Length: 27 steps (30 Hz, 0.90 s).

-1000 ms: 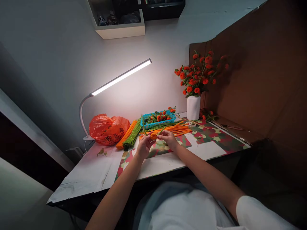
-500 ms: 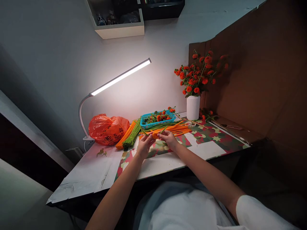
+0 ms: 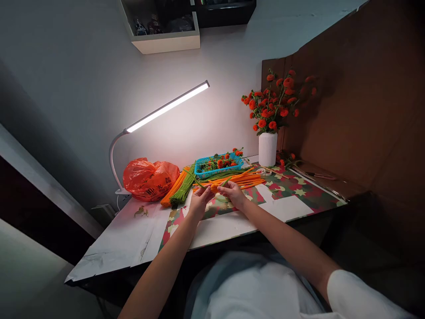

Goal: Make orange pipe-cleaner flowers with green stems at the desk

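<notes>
Between my two hands is a small orange pipe-cleaner flower (image 3: 214,188) with green pieces sticking out past the fingers. My left hand (image 3: 200,198) pinches it from the left side, and a green strip rises beyond those fingertips. From the other side my right hand (image 3: 233,193) grips it, with a short green end showing above the fingers. The fingertips partly cover the flower. Just behind the hands lie loose orange pipe cleaners (image 3: 250,178). A bundle of green pipe cleaners (image 3: 183,189) rests to the left.
A blue basket (image 3: 202,170) holds small red-orange flowers. Beside it stands a white vase (image 3: 267,149) of red-orange flowers (image 3: 265,106). An orange plastic bag (image 3: 149,179) sits under a lit lamp (image 3: 168,107). White tape (image 3: 261,171) and pliers (image 3: 320,176) lie to the right, near cardboard (image 3: 345,102).
Both hands stay in almost the same place, still holding the orange flower. Only slight finger movement around it shows.
</notes>
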Available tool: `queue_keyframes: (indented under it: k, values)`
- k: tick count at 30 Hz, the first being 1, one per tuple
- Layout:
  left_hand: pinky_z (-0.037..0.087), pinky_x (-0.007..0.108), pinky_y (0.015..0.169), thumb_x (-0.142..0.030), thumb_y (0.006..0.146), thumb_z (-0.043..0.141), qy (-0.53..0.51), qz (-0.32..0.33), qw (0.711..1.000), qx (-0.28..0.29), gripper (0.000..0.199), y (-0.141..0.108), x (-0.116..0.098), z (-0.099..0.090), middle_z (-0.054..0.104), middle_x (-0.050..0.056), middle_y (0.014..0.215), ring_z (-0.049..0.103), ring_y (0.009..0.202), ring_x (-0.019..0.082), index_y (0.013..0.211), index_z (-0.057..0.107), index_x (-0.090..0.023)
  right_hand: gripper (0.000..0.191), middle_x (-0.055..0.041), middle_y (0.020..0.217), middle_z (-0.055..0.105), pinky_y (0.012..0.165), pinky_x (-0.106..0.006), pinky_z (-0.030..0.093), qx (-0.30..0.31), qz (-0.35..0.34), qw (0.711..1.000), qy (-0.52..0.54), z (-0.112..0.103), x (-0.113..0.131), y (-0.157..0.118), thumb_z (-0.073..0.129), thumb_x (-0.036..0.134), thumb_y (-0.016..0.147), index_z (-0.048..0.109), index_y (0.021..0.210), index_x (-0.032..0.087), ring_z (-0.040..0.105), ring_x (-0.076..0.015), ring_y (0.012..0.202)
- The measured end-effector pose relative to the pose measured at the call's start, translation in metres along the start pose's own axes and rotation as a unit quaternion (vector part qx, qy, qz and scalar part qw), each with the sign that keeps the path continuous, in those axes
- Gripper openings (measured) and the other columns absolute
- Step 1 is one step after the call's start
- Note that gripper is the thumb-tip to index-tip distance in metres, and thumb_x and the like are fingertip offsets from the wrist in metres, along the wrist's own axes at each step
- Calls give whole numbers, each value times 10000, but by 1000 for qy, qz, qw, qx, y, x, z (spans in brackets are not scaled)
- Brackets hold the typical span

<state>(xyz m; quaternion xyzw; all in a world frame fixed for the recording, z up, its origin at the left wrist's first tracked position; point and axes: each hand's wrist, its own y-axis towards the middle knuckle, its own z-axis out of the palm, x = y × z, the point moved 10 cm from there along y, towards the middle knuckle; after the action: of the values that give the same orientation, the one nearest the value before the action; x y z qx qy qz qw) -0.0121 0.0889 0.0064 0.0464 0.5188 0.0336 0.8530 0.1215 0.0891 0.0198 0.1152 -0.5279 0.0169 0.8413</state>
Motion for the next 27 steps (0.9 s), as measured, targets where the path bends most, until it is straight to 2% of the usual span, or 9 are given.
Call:
queue_keyframes:
  k: [3,10,20,24,27]
  values:
    - [537,275,738,-296,562,851,24,16,1000,0,343,-1,-3,1,738,66,834,692,737,164,822,704,-129,391,59,568,568,613,-262,372,-7,-19,1000,0,1,4,-1,856,343,417,574,639,185,510,-101,569]
    - [541,266,723,-266,579,846,-17,-8,1000,-15,337,3,3,-5,737,60,831,693,731,155,848,687,-136,348,47,582,580,613,-275,370,-20,-26,999,3,-3,4,1,834,359,445,600,636,187,507,-104,542]
    - [536,243,685,-289,559,850,11,-10,1000,3,348,1,3,-1,737,67,848,693,760,164,834,698,-138,371,48,595,587,612,-265,378,-24,6,1000,-1,-6,-2,1,858,340,426,611,652,181,526,-105,559]
    - [536,236,660,-249,558,853,-26,-22,999,-20,315,4,6,-6,736,52,815,688,690,143,798,681,-140,370,28,641,628,609,-253,394,-35,48,998,26,-9,-10,1,860,380,439,617,630,177,562,-103,588]
    - [535,245,664,-225,602,832,-33,-23,998,-46,270,6,7,-12,727,40,763,682,649,135,799,668,-139,363,18,625,638,595,-258,407,-36,37,998,30,-9,-9,2,868,387,427,645,624,179,560,-107,579]
